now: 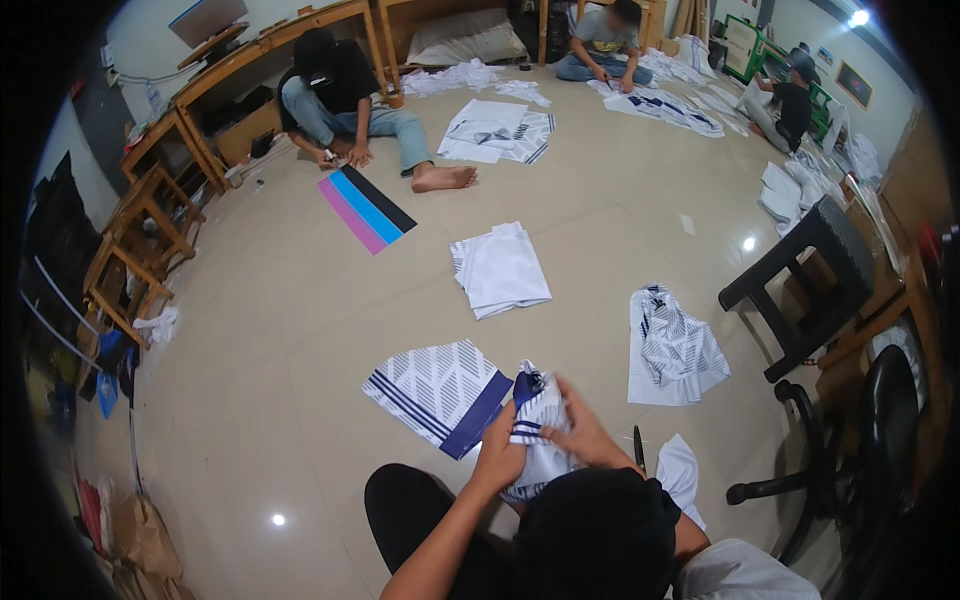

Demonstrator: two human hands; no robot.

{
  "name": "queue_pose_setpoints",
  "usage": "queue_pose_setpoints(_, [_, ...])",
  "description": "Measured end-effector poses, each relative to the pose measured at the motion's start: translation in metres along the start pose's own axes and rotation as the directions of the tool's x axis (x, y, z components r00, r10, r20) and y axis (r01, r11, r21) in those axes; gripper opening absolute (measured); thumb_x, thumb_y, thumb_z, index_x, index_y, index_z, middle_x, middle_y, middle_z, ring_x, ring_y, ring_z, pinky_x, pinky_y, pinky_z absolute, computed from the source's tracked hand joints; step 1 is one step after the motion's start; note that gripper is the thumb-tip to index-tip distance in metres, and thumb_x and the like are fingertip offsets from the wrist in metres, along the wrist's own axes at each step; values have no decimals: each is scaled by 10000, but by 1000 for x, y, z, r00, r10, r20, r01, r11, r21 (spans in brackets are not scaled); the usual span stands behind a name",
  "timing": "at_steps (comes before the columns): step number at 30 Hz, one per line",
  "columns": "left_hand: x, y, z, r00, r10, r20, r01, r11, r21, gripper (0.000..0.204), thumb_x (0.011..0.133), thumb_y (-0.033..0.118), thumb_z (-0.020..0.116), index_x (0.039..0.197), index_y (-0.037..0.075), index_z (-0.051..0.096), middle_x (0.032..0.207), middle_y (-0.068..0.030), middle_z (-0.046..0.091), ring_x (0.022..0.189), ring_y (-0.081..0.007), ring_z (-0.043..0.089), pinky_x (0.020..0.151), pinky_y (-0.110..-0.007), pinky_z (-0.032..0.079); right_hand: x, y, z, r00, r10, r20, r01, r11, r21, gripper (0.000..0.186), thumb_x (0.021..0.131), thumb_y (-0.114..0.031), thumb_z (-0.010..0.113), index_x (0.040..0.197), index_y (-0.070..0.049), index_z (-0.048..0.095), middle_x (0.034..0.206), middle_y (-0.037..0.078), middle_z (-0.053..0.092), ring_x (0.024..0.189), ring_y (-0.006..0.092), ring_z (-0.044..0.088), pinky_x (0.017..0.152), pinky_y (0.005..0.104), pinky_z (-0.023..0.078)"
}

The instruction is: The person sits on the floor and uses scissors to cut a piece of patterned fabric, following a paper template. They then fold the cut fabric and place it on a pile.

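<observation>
A bunched piece of white fabric (545, 462) with navy bands and grey stripes is gathered between my hands, close in front of my knees. My left hand (500, 452) grips its left side, fingers wrapped round the cloth. On the other side my right hand (582, 432), slightly blurred, has its fingers closed on the same piece. Just left of it, a flat sleeve-shaped fabric panel (430, 388) with grey stripes and a navy border lies on the floor. To the right of my right hand are a slim black tool (639, 448), partly hidden, and a plain white cloth piece (679, 470).
A folded white fabric stack (505, 272) lies ahead, and a crumpled patterned piece (680, 350) to the right. A black stool (800, 285) and a wheeled chair (880, 430) stand at right. Farther off, three people sit among cloth, one beside a pink, blue and black strip (368, 208).
</observation>
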State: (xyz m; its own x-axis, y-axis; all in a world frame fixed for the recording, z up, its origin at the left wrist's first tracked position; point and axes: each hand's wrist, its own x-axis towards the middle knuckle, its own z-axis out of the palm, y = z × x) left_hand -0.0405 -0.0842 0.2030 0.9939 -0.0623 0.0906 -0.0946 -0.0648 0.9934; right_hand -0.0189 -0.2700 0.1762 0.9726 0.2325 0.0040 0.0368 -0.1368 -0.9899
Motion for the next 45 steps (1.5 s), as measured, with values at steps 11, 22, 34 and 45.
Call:
queue_pose_setpoints(11, [-22,-8,-90,941,-314,126,312,949,31,495,896,276,892,1229,4,646,1065,-61,742,1003,-108,656,864,-283,524,6,-29,-43,946,319,-55,-303,933,194,260,1045,-102,600,1223,41,725,1043,78,777,888,142,732,795,308,591])
queue_pose_setpoints(22, [-22,-28,-88,920,354,-167,-136,689,712,435,950,298,817,1249,44,628,1085,-120,644,1055,-206,649,911,-367,529,43,-135,-45,966,252,49,-246,855,456,386,1141,-358,546,1137,-4,699,969,73,760,815,140,735,739,302,604])
queue_pose_setpoints(34, [-16,48,-66,942,-217,-257,36,824,-565,311,1115,231,613,1362,44,588,1131,-20,687,1027,-66,612,918,-253,503,54,-138,-9,974,-77,213,60,995,84,255,1102,-238,598,1226,-43,705,929,-22,700,750,57,605,634,231,507])
queue_pose_setpoints(45, [74,221,-195,794,574,-203,-368,718,591,94,1036,116,636,1106,54,637,826,7,603,732,-87,519,667,-271,446,156,-280,-81,924,-368,-104,311,881,-358,286,1109,-264,568,1045,-11,684,751,17,636,530,101,589,509,281,459])
